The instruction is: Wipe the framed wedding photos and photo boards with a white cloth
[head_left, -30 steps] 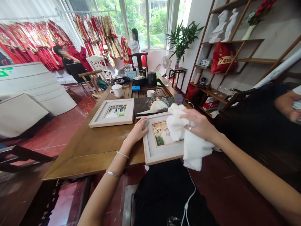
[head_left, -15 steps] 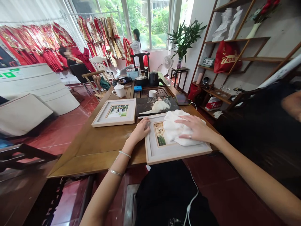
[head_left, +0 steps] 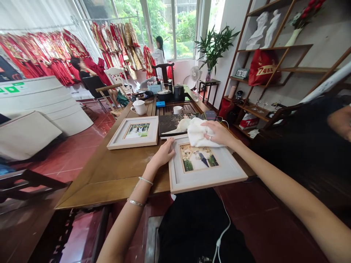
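Observation:
A light-wood picture frame (head_left: 175, 182) with a wide pale mat and a wedding photo (head_left: 199, 157) lies at the table's near edge, overhanging it a little. My left hand (head_left: 163, 152) grips its upper left edge, fingers curled over the rim. Under my right hand (head_left: 218, 132) is a bunched white cloth (head_left: 196, 133), held against the frame's far edge; its fingers are bent into the cloth. Behind, partly covered by the cloth, lies a dark photo panel (head_left: 171, 124) showing a white gown. A second framed photo (head_left: 115, 142) rests to the left, apart from both hands.
The wooden table (head_left: 109, 182) also bears a lidded white mug (head_left: 139, 107), a small white cup (head_left: 177, 109), a blue box (head_left: 160, 104), a dark kettle (head_left: 179, 91) and a phone (head_left: 210, 115) with a white cable. A person's arm (head_left: 341, 120) shows at the right.
My right hand has slid the cloth away from me to the frame's far edge, uncovering the photo. My left hand stays on the frame's left edge.

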Motion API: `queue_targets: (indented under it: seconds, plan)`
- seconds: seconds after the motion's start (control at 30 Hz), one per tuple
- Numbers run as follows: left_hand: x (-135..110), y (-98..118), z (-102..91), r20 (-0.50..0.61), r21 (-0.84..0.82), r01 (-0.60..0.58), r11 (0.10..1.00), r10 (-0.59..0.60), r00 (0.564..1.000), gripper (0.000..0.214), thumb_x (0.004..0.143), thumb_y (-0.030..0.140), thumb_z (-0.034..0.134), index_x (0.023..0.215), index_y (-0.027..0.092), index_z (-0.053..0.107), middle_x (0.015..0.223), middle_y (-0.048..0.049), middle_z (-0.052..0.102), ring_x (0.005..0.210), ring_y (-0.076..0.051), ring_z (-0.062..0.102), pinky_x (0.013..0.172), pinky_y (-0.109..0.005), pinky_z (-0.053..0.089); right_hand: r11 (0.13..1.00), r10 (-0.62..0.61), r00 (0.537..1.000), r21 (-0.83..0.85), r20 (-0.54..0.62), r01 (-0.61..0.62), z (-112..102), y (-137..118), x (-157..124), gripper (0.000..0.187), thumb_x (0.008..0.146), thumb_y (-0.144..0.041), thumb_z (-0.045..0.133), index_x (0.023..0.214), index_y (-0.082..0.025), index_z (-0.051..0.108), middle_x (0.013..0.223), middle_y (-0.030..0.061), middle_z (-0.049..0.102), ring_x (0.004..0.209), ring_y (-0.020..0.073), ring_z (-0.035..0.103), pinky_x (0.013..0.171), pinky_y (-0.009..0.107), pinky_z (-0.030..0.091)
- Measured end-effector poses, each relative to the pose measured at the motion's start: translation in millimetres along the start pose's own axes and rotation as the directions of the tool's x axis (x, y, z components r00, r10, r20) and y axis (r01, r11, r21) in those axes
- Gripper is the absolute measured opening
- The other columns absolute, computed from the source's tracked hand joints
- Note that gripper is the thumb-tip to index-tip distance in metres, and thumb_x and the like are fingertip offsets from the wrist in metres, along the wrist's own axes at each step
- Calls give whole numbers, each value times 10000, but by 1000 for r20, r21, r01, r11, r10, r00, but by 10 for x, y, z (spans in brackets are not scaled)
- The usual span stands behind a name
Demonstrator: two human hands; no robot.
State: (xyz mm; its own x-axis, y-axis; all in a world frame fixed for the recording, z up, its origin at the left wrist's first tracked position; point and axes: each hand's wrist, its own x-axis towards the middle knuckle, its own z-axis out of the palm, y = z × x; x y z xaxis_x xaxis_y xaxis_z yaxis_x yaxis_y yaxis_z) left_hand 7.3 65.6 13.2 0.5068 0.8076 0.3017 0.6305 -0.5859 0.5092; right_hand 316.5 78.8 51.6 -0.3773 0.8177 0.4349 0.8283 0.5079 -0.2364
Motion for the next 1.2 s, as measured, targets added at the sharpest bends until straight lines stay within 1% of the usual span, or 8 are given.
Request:
queue_targets:
  seconds: [0.13, 0.33, 0.53, 0.63, 0.73, 0.83, 0.97, 1.2]
  plan:
    - [5, 25, 11, 7, 31, 32, 999, -32, 999, 503, 828, 140, 455, 1329, 97, 471, 1459, -179, 455, 1405, -278, 362, 1176, -462, 281, 996, 72, 997, 47, -31, -71, 53, 57, 74, 436, 833, -367, 544, 1249, -239, 518, 1336, 87, 536, 1216, 315, 501, 1017, 484, 402]
    - [25, 72, 26, -12, 98, 80, 992, -79, 997, 525, 830, 128, 426, 1347, 50, 468, 1452, -188, 459, 1394, -268, 376, 1180, -428, 288, 996, 90, 970, -23, 227, -87, -136, -95, -146, 715, 694, -652, 649, 1266, -252, 495, 1245, 115, 576, 1117, 379, 536, 909, 509, 445]
    - [33, 71, 39, -27, 121, 71, 990, -68, 997, 515, 837, 142, 424, 1340, 54, 489, 1442, -178, 474, 1381, -266, 397, 1169, -427, 314, 999, -48, 916, 36, 399, 37, -453, -321, -653, 914, 620, -658, 716, 1395, -300, 390, 1366, 101, 493, 1221, 374, 460, 962, 513, 411]
    - [36, 82, 39, -26, 150, 50, 987, -46, 999, 518, 835, 125, 412, 1341, 45, 488, 1444, -182, 474, 1390, -259, 386, 1169, -428, 314, 995, -97, 919, 72, 381, 76, -553, -409, -881, 898, 681, -610, 701, 1446, -323, 331, 1421, 78, 453, 1261, 356, 427, 1002, 505, 385]
    - [33, 90, 32, -9, 167, 16, 986, -15, 1000, 517, 833, 111, 403, 1335, 27, 493, 1443, -193, 475, 1390, -251, 387, 1173, -421, 309, 993, -110, 944, 70, 312, 93, -563, -449, -969, 725, 787, -536, 630, 1425, -311, 368, 1374, 80, 500, 1229, 323, 460, 1004, 481, 387]
    - [29, 89, 18, 3, 168, -1, 986, 1, 1000, 518, 834, 111, 405, 1338, 39, 496, 1452, -181, 468, 1391, -242, 388, 1175, -407, 308, 998, -66, 967, 4, 244, 67, -478, -401, -876, 627, 817, -490, 595, 1388, -303, 415, 1264, 95, 573, 1124, 322, 523, 922, 491, 427]
    - [28, 77, -1, 24, 166, -6, 986, 2, 1000, 524, 842, 119, 398, 1350, 21, 478, 1462, -194, 450, 1397, -248, 378, 1177, -416, 302, 992, 44, 992, -126, 114, -30, -281, -218, -537, 600, 783, -503, 613, 1322, -278, 479, 1209, 115, 591, 1087, 363, 524, 907, 549, 407]
    - [15, 55, 1, 4, 145, -11, 989, 11, 1000, 514, 839, 129, 416, 1344, 72, 495, 1452, -157, 476, 1385, -245, 399, 1173, -418, 314, 995, 93, 995, 32, 36, -94, -53, 97, 50, 633, 751, -473, 637, 1304, -235, 445, 1314, 116, 507, 1191, 323, 511, 961, 448, 431]
